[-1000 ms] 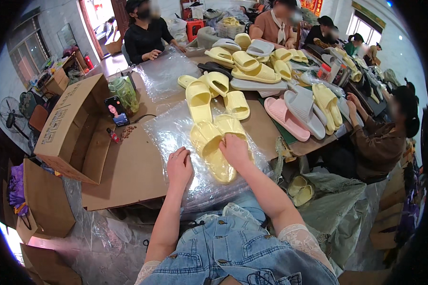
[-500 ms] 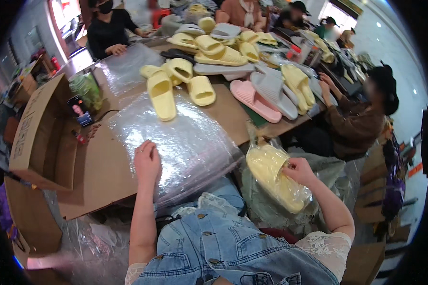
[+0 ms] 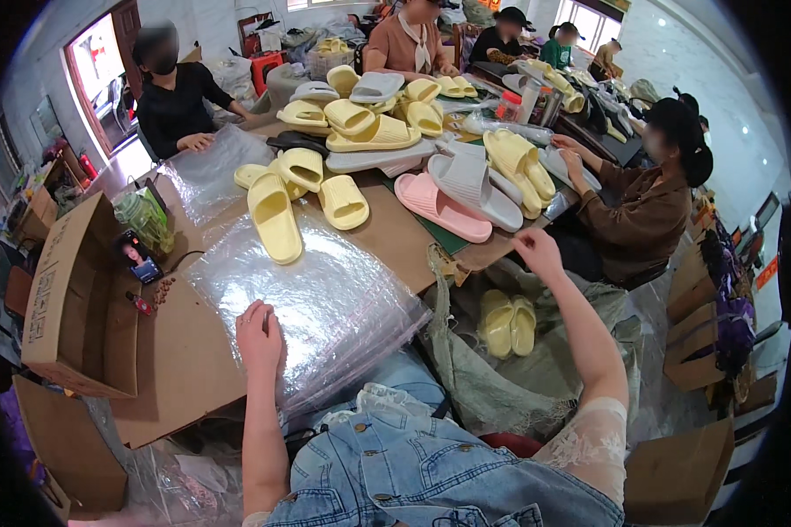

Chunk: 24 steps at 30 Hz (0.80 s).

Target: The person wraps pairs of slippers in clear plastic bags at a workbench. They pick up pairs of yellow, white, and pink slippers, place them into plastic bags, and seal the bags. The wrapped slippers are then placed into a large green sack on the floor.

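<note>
On a stack of clear plastic bags [image 3: 343, 281] at the table's front, my left hand [image 3: 259, 338] lies with loosely bent fingers, holding nothing I can see. My right hand [image 3: 538, 253] is empty, fingers loosely apart, just off the right table edge and near a grey slipper [image 3: 475, 186] and a pink slipper [image 3: 439, 209]. Below it, a pair of yellow slippers [image 3: 507, 325] in clear wrap sits in an open woven sack [image 3: 475, 386]. Several loose yellow slippers [image 3: 274, 220] lie beyond and partly over the bags.
A cardboard box [image 3: 79, 303] stands on its side at the left, beside a phone [image 3: 139, 257] and a green-tinted jar [image 3: 145, 220]. One co-worker [image 3: 646, 193] sits at the right handling a grey slipper; another [image 3: 180, 101] stands at the far left. More slippers are heaped mid-table.
My right hand has let go of the bagged yellow slippers, which now lie in the sack, and has moved up toward the table edge. My left hand stays on the bags.
</note>
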{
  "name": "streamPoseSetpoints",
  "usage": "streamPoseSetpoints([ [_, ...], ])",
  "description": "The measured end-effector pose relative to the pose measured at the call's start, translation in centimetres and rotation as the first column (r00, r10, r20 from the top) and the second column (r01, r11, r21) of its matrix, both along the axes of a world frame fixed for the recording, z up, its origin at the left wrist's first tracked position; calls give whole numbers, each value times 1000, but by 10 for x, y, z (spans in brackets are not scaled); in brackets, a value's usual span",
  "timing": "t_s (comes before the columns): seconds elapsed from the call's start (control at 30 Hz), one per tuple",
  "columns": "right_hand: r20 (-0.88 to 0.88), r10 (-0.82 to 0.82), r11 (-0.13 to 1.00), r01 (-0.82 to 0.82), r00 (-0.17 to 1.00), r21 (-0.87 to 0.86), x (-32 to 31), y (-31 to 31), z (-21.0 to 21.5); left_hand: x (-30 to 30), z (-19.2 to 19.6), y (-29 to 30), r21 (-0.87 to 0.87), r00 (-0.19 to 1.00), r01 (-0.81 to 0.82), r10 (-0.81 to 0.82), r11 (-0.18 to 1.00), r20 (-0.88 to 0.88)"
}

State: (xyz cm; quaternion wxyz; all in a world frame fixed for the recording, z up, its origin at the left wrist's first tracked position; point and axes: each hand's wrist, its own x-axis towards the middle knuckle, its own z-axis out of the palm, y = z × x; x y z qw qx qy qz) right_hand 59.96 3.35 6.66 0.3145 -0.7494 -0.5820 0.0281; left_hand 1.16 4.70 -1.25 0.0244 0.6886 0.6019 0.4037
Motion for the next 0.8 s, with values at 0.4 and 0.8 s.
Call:
streamPoseSetpoints([
  [0.4, -286, -2, 983, 54, 958, 176, -72, 180, 6, 3, 5, -2, -13, 999, -2, 2, 1000, 40],
  [0.8, -483, 569, 817, -524, 665, 241, -283, 77, 47, 7, 12, -6, -29, 997, -19, 22, 999, 79],
])
